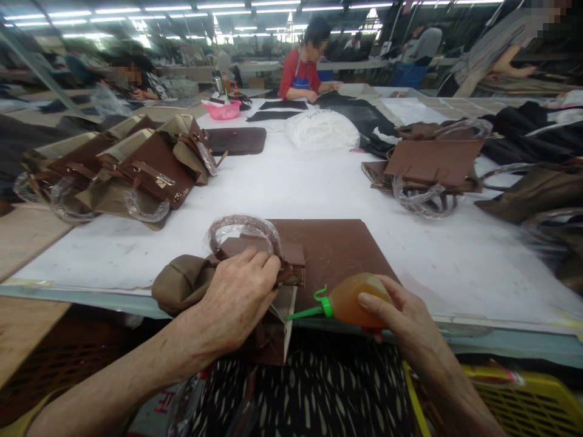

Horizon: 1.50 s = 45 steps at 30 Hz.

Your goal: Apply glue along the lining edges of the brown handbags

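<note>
My right hand [387,306] is wrapped round a glue bottle [355,300] of amber liquid, tipped sideways. Its green nozzle points left and its tip meets the pale edge of a flap on a brown handbag [291,258]. On that handbag my left hand [248,285] is closed, gripping it near the base of the handle; the fingertips are partly hidden. Clear plastic wraps the curved handle [246,224]. An olive-brown fabric part [184,282] of the bag bulges out to the left. Beneath the bag lies a flat brown board [337,249].
Several brown and olive handbags [155,164] stand at the left, and more bags [432,161] lie at the right. Further back are a white plastic bag [323,128], a pink basket [222,110] and a person in red [303,70]. A yellow crate [528,397] sits below the table edge.
</note>
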Available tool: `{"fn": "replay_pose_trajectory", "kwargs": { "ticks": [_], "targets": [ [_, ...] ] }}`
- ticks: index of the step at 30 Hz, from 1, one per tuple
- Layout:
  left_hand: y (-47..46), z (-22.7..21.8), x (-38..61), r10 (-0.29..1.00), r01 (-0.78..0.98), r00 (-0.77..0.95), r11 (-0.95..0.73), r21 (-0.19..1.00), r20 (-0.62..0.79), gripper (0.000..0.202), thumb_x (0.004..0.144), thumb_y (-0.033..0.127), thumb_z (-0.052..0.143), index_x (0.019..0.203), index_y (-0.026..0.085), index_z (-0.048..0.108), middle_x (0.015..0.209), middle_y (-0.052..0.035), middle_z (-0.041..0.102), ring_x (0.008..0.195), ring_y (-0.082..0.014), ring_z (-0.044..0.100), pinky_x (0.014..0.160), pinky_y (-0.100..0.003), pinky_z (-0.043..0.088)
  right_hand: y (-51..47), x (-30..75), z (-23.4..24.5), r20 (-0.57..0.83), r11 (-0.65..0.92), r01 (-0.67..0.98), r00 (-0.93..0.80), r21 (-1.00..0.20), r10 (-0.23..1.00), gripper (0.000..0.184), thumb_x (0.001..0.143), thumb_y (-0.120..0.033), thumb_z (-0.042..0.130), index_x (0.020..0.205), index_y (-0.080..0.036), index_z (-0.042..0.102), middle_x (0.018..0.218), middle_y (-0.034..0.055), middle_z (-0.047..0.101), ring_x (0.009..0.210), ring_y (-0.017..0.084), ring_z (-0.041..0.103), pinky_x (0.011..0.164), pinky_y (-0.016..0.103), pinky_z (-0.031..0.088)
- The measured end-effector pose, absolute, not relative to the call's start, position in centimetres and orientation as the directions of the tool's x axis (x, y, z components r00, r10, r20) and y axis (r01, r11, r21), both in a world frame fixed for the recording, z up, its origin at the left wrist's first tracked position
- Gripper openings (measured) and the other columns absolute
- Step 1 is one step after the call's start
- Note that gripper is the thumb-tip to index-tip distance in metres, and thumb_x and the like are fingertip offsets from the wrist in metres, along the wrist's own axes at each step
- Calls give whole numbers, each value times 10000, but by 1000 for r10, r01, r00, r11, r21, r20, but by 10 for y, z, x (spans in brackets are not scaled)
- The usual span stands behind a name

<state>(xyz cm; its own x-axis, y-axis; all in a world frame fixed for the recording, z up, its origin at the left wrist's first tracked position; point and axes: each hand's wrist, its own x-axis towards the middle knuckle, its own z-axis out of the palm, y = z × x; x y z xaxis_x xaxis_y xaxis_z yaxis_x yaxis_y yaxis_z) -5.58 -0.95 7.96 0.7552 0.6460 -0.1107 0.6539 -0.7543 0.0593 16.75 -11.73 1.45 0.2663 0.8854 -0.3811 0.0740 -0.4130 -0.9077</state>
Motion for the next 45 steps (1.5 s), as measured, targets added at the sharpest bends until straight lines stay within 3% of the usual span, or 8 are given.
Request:
{"fn": "replay_pose_trajectory", "kwargs": {
  "ticks": [10,17,25,34,45],
  "targets": [
    [-9,78,-55,651,660,748,-751,35,-127,72,801,176,486,860,158,524,884,-65,588,846,-241,521,694,-371,443,-132,165,20,-444,-453,-8,216,-891,870,413,739,-456,602,995,-141,527,606,-2,593,437,145,522,346,216,383],
    [-10,78,-56,656,663,745,-748,26,-119,68,811,178,472,860,164,517,897,-61,585,868,-237,519,714,-366,443,-130,160,21,-411,-428,-15,307,-904,858,374,759,-445,601,986,-156,527,663,7,618,468,148,546,375,219,404],
    [-9,76,-57,651,656,749,-755,-4,-118,119,828,193,457,919,157,526,941,-74,591,896,-235,522,740,-362,443,-138,156,19,-431,-430,-61,237,-901,871,332,754,-436,604,929,-161,539,601,-16,579,392,110,469,342,201,371],
    [-8,76,-55,661,665,743,-747,3,-108,123,827,193,474,929,153,530,941,-71,593,908,-230,526,765,-356,446,-152,158,12,-463,-440,-153,194,-885,865,367,764,-469,596,942,-151,548,547,-13,563,409,132,490,336,200,366],
    [-9,76,-56,664,666,741,-746,-17,-99,114,834,205,468,917,158,531,961,-77,600,925,-226,530,771,-346,439,-160,150,0,-511,-420,-335,256,-843,821,337,796,-440,604,954,-147,554,691,21,600,478,138,541,365,200,374]
  ]
}}
